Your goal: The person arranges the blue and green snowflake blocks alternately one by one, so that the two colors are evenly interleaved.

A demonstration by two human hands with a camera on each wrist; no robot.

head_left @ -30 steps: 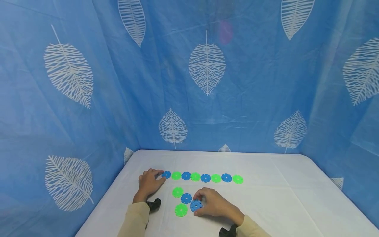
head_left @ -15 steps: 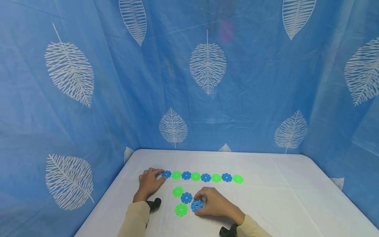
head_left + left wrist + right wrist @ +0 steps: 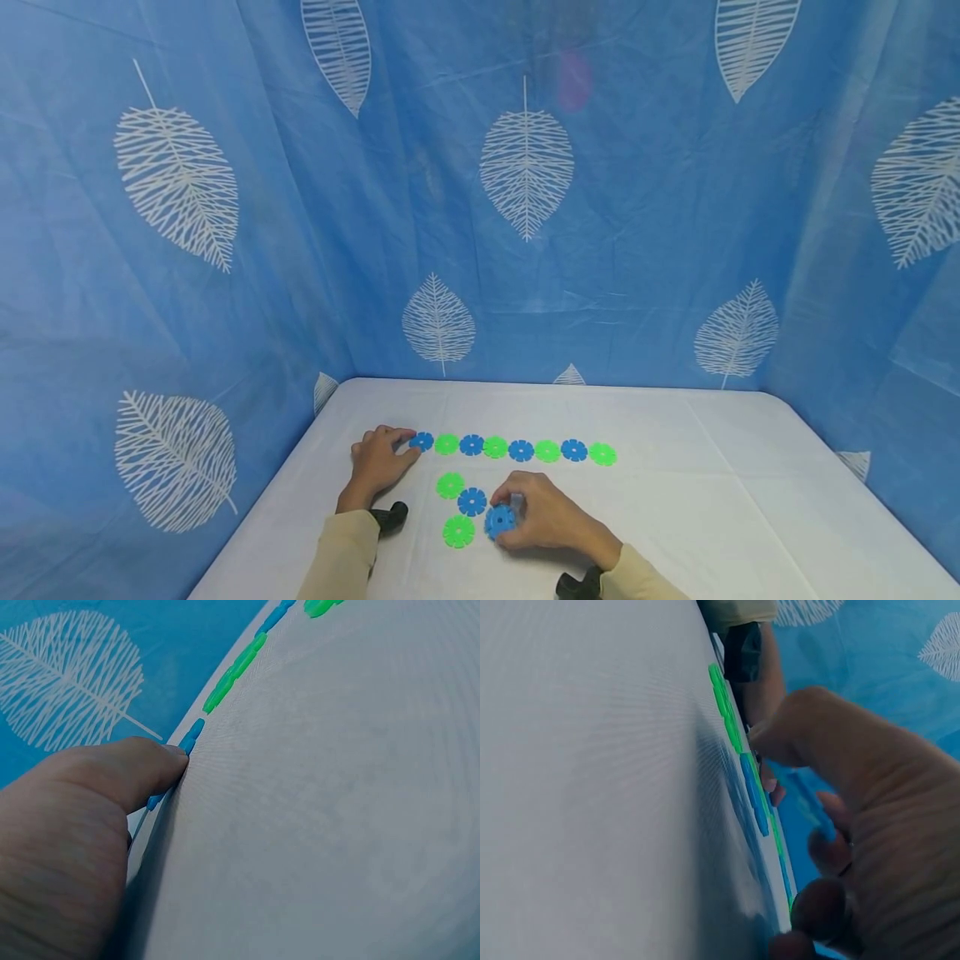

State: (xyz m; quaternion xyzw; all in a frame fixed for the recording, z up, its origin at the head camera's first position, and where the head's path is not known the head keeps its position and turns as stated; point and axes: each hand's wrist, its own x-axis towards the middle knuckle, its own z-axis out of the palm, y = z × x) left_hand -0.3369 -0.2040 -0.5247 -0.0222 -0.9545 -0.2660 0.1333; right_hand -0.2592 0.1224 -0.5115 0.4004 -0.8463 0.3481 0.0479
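Note:
My left hand (image 3: pixel 378 461) is at the left end of a row of notched discs, its thumb and a finger at opposite sides of the end blue disc (image 3: pixel 422 442). The left wrist view shows the thumb against that disc's edge (image 3: pixel 187 744). Nearer the body, my right hand (image 3: pixel 549 513) pinches another blue notched disc (image 3: pixel 499 522) between thumb and fingers. This disc (image 3: pixel 815 802) hangs tilted above the table in the right wrist view. Just left of it lie a blue disc (image 3: pixel 472 502) and two green discs, one farther back (image 3: pixel 451 485) and one nearer (image 3: pixel 459 531).
The row alternates blue and green and runs right to a green disc (image 3: pixel 602 454). All lie flat on a white-covered table (image 3: pixel 675 500). Blue curtains (image 3: pixel 630 250) with white leaf prints stand behind and beside it. Black wrist devices (image 3: pixel 392 518) sit by both sleeves.
The right hand's blue disc has shifted slightly right, away from the blue disc beside it, and changed its tilt a little. The left hand and the row have stayed put.

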